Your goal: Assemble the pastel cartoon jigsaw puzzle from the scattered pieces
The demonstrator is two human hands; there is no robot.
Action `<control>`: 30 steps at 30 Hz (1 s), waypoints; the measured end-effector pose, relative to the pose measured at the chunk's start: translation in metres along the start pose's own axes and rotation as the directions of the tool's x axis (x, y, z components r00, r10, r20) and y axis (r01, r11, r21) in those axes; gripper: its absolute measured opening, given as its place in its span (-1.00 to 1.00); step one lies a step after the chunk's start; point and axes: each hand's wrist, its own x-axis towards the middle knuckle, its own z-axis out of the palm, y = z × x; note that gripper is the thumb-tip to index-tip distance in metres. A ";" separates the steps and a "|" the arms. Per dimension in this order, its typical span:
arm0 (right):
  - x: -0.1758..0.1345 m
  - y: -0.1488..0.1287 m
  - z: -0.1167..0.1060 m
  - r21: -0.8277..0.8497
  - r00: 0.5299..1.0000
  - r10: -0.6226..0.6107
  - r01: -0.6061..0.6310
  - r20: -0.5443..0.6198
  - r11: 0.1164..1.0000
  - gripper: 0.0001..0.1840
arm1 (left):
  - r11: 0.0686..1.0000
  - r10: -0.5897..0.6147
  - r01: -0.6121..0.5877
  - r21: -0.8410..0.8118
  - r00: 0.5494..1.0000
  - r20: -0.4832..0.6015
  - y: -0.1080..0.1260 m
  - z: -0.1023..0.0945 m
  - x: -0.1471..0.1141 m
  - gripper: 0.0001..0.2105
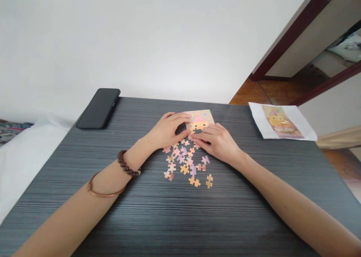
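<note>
A partly assembled jigsaw puzzle (199, 118) lies near the table's far edge, showing a yellow face under a pink hat. My left hand (169, 129) rests at its left side, fingers stretched over the edge and thumb apart, lower down. My right hand (218, 140) covers its lower right part. The right thumb and fingers are pressed together at the puzzle's lower edge; whatever they hold is hidden. Loose puzzle pieces (184, 169) in pink, purple and orange are scattered just below both hands, some partly joined.
A black smartphone (98, 108) lies at the table's far left corner. At the far right, a creased paper sheet (255, 118) bears a printed picture of the yellow figure. The dark wood-grain table (158, 219) meets a white wall (158, 43) behind.
</note>
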 end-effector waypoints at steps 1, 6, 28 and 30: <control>0.000 -0.001 0.000 0.025 1.000 0.008 -0.008 0.002 1.000 -0.80 | 1.000 -0.004 0.004 -0.001 1.000 0.003 0.001 -0.001 0.000 -0.70; 0.000 -0.001 -0.001 0.133 0.995 0.080 -0.072 -0.057 0.988 -0.80 | 0.999 -0.040 0.040 -0.006 0.999 0.028 0.004 -0.003 -0.001 -0.66; 0.007 0.013 -0.008 0.834 0.755 0.653 -0.321 -0.061 0.449 -0.56 | 1.000 0.012 -0.012 -0.017 1.000 0.003 -0.003 -0.004 -0.001 -0.75; 0.007 0.016 -0.008 0.838 0.748 0.662 -0.327 -0.054 0.437 -0.55 | 1.000 0.020 -0.020 -0.006 1.000 -0.003 -0.004 -0.003 -0.001 -0.74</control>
